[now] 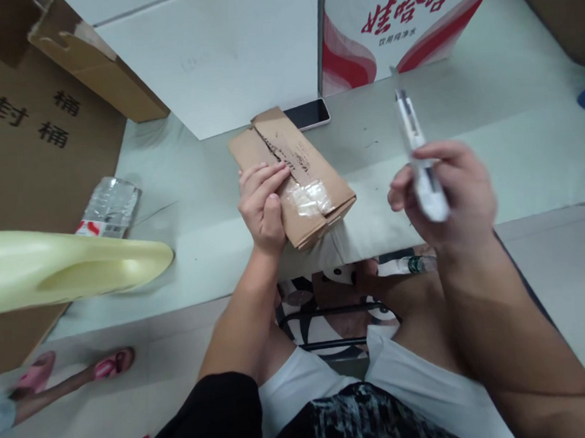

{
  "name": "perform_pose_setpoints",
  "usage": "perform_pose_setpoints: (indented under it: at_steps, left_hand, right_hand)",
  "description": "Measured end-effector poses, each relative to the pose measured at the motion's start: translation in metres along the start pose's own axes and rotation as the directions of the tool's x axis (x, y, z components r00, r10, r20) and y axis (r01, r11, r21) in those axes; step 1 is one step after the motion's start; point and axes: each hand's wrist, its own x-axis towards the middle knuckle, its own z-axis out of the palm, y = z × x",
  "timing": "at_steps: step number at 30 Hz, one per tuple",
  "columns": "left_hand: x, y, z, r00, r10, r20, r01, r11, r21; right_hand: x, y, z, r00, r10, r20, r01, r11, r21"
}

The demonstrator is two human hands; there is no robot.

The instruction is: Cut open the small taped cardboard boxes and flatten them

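A small brown cardboard parcel (303, 171) with clear tape on its top lies on the pale table (490, 118), at the near edge. My left hand (263, 204) rests on the parcel's left side, fingers laid over its top and pressing it down. My right hand (445, 191) is raised to the right of the parcel, closed around a white utility knife (418, 153) whose tip points away from me. The knife is apart from the parcel.
A phone (309, 114) lies behind the parcel. A white box with red print (389, 25) and a plain white box (210, 51) stand at the back. Brown cartons (26, 131) fill the left. A crushed water bottle (107, 206) and a pale yellow plastic piece (70, 264) are at left. Another person's feet in pink slippers (73, 371) are on the floor.
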Motion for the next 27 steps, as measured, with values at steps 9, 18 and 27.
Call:
perform_pose_setpoints:
  at_steps: [9,18,27]
  left_hand:
    - [-0.005,0.008,0.005,1.0,0.019,-0.022,-0.017,0.997,0.073]
    - [-0.006,0.011,0.006,0.999,0.025,-0.021,-0.024,0.997,0.067]
    - [-0.007,0.009,0.006,1.0,0.008,-0.017,-0.006,0.992,0.126]
  right_hand:
    - [-0.027,-0.037,0.027,0.993,-0.118,-0.016,0.117,0.993,-0.019]
    - [-0.026,-0.055,0.042,0.971,-0.22,0.092,0.238,0.918,-0.317]
    - [-0.027,-0.058,0.039,0.963,-0.247,0.11,0.271,0.881,-0.389]
